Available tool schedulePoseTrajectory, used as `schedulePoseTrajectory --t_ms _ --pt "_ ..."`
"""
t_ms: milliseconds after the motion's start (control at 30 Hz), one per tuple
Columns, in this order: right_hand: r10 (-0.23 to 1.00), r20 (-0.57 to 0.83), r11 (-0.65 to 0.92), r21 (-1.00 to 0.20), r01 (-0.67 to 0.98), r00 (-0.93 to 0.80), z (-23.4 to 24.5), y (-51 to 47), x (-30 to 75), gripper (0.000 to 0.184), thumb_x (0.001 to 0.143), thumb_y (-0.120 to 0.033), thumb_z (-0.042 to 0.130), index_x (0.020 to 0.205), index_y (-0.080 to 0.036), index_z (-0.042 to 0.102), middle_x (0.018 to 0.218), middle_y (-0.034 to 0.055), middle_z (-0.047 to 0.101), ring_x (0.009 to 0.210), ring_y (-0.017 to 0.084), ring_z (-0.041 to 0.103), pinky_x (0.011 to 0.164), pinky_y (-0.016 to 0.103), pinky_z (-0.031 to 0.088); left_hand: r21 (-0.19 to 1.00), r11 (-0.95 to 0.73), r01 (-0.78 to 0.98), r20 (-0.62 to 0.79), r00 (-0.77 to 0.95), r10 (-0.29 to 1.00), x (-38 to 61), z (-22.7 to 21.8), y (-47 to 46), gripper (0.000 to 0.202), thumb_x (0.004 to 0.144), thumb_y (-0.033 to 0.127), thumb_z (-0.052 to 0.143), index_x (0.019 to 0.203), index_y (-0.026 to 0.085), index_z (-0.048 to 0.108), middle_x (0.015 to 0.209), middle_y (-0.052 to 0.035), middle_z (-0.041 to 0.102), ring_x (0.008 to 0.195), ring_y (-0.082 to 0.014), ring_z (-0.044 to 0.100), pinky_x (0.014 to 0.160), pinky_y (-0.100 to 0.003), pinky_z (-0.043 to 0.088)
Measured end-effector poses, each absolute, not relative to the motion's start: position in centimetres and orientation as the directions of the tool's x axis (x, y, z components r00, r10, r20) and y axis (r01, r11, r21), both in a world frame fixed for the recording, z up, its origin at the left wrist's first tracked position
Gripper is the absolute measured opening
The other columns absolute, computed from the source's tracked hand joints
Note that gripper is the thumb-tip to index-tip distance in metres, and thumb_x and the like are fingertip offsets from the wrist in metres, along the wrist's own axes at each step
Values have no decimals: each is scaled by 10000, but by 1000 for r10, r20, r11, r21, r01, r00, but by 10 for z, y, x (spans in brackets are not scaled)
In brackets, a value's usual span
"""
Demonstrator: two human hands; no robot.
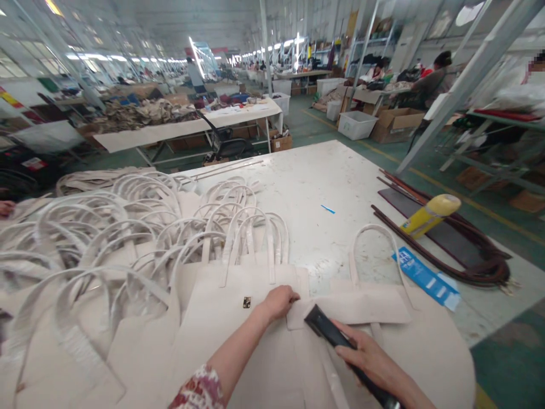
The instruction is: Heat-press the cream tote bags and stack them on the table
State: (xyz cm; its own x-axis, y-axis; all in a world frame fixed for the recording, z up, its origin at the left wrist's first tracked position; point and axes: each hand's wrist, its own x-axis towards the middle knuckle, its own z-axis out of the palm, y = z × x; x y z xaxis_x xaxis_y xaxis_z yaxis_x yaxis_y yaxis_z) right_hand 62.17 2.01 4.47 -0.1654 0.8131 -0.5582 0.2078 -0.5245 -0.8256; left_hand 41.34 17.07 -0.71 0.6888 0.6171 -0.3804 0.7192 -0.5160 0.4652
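Note:
My right hand (368, 349) is wrapped round a long black handheld tool (330, 329) that looks like a stapler. The tool's front end rests over the left part of a beige flap (366, 307) on a bag piece with a looped handle (377, 228). My left hand (279, 301) is closed, its fingertips pinching at the flap's left edge; the exact grip is partly hidden. Beneath my left forearm lies another beige bag panel (221, 307) with a small metal clasp (247, 302).
Many beige bag pieces with looped handles (140, 227) are heaped on the left of the white table (306, 187). To the right lie a yellow bottle (432, 216), dark straps (489, 272) and a blue packet (426, 275). Another person's hand (5, 209) shows at the far left.

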Motion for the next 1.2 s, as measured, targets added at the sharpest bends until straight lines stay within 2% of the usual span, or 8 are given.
schedulePoseTrajectory --t_ms 267,367,467,633,733,933,1067,1200 --pt "826 -563 -559 -818 135 12 32 22 624 618 750 -400 463 1319 -219 303 556 -51 532 357 106 461 316 209 373 321 -580 749 -477 657 584 429 -18 183 185 612 119 523 772 201 566 850 -43 604 811 -207 559 655 -283 421" --pt "846 -517 -532 -806 259 130 31 10 631 631 715 -395 490 1295 -180 366 935 56 652 671 190 616 550 277 505 312 -591 744 -468 662 585 429 -20 181 182 641 120 494 795 204 544 875 -41 590 821 -202 551 655 -279 417" --pt "880 -459 -473 -828 300 121 36 7 630 613 655 -386 540 1221 -159 476 1169 57 571 1031 242 530 828 307 461 327 -611 721 -435 688 581 431 -17 176 245 671 102 448 877 213 520 912 -40 566 839 -198 534 656 -272 407" --pt "835 -536 -551 -810 203 128 43 19 621 628 703 -409 503 1279 -186 395 847 39 662 648 195 611 533 280 507 373 -682 629 -351 776 524 436 -1 163 404 783 119 341 1141 296 400 998 -39 501 845 -198 501 691 -288 380" --pt "812 -557 -579 -806 125 174 45 21 624 645 746 -423 473 1327 -209 293 599 -32 546 429 133 524 384 244 443 394 -731 557 -317 829 461 437 8 159 382 848 211 305 1205 341 345 992 -45 482 837 -206 486 728 -303 357" --pt "787 -592 -610 -789 75 176 43 9 634 652 752 -429 479 1335 -249 250 559 -63 467 379 114 488 325 229 407 411 -771 486 -344 866 363 445 7 167 273 863 315 313 1099 303 449 970 -48 484 736 -184 491 657 -284 357" --pt "785 -590 -615 -779 126 186 38 5 635 641 753 -413 481 1329 -235 264 556 -73 416 374 103 470 325 225 403 398 -782 479 -361 866 347 447 4 171 232 848 223 315 1001 238 489 955 -56 486 721 -176 489 636 -276 358" --pt "801 -577 -597 -789 144 159 38 3 635 609 766 -391 472 1319 -228 276 557 -76 412 364 87 444 326 214 388 397 -798 453 -331 882 336 442 8 168 297 851 203 296 1103 270 439 980 -62 472 800 -201 480 697 -301 356"
